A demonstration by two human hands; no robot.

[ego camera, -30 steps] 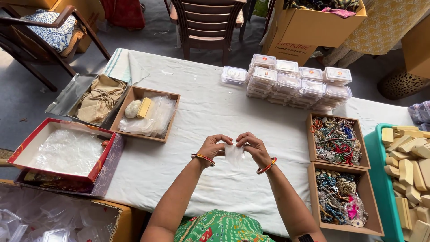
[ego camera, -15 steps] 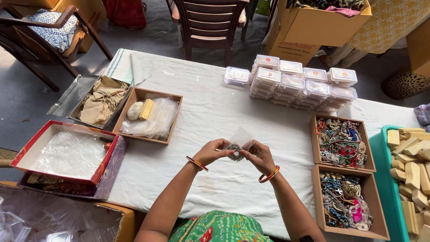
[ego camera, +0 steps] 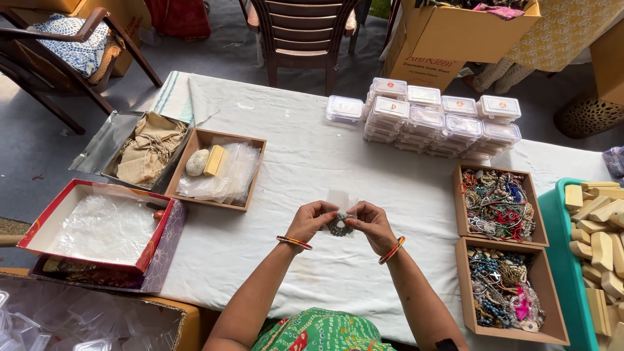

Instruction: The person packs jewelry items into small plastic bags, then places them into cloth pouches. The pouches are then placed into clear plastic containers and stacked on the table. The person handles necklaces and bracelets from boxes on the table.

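Note:
Over the white tablecloth (ego camera: 305, 149), my left hand (ego camera: 311, 219) and my right hand (ego camera: 368, 223) meet at the fingertips. Between them they pinch a small clear plastic pouch (ego camera: 338, 201) with a dark beaded jewellery piece (ego camera: 338, 226) hanging at its lower edge. Both wrists wear red and gold bangles. Each hand grips one side of the pouch, a little above the cloth.
Two brown trays of mixed bead jewellery (ego camera: 498, 205) (ego camera: 506, 291) lie to the right, beside a teal bin of wooden blocks (ego camera: 597, 247). Stacked clear lidded boxes (ego camera: 432, 120) sit at the back. A tray of plastic pouches (ego camera: 218, 170), a cloth-filled tray (ego camera: 146, 148) and a red box (ego camera: 97, 224) stand left.
The hands have stayed together in the same spot. The dark jewellery piece now shows between the fingers at the pouch, where a second ago only the clear pouch showed.

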